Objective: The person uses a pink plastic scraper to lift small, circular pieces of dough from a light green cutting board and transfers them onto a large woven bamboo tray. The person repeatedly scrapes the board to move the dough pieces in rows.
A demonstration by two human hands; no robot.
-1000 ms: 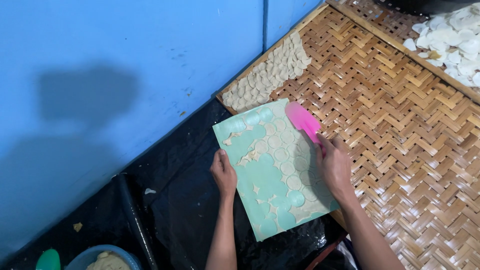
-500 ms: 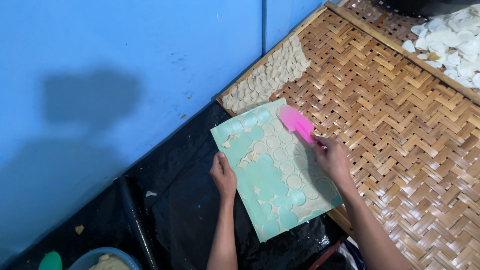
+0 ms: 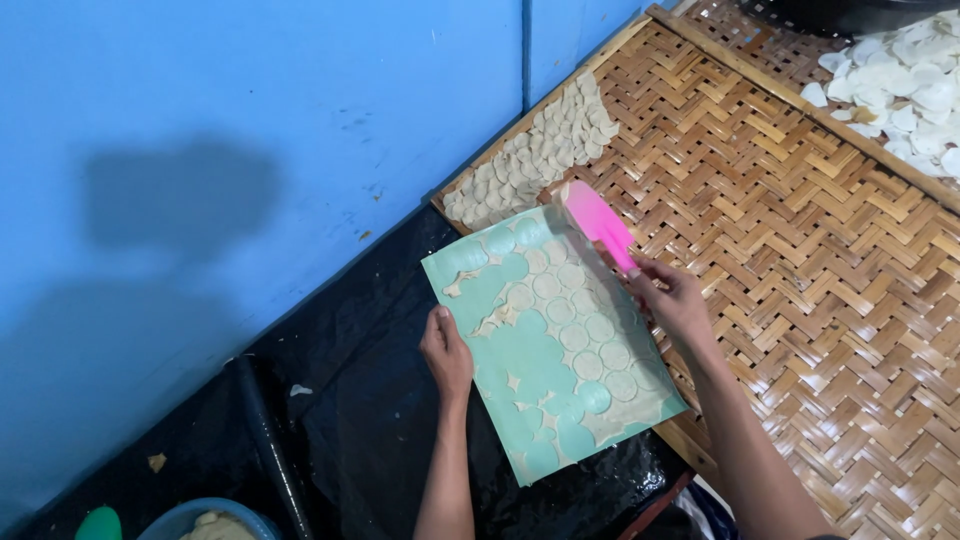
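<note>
From my remote seat I start at the right hand (image 3: 675, 300): its fingers are closed around the handle of a pink spatula (image 3: 598, 222), whose blade lies at the far corner of a green board (image 3: 520, 400). The left hand (image 3: 447, 350) grips the board's near-left edge, fingers curled over it and thumb on top, holding it tilted over the seam between the black plastic sheet (image 3: 370, 400) and the woven bamboo tray (image 3: 800, 280).

On the board, thin round dough discs (image 3: 590, 335) remain in rows through the middle and right side. The left strip and the lower end show bare green with only ragged scraps of leftover dough between the empty circles. By my judgement roughly half the discs are already off the board and about half are left.

Along the tray's far edge, against the wall, a band of pale overlapping discs (image 3: 545, 150) is already laid out; most of the tray's weave lies uncovered. A second tray (image 3: 770, 30) beyond a wooden rail carries a heap of white discs (image 3: 910, 85).

The wall (image 3: 250, 120) is painted bright blue and carries a soft shadow. At the bottom left corner I see the rim of a blue bowl (image 3: 190, 515) with pale dough in it, a green object beside it.
</note>
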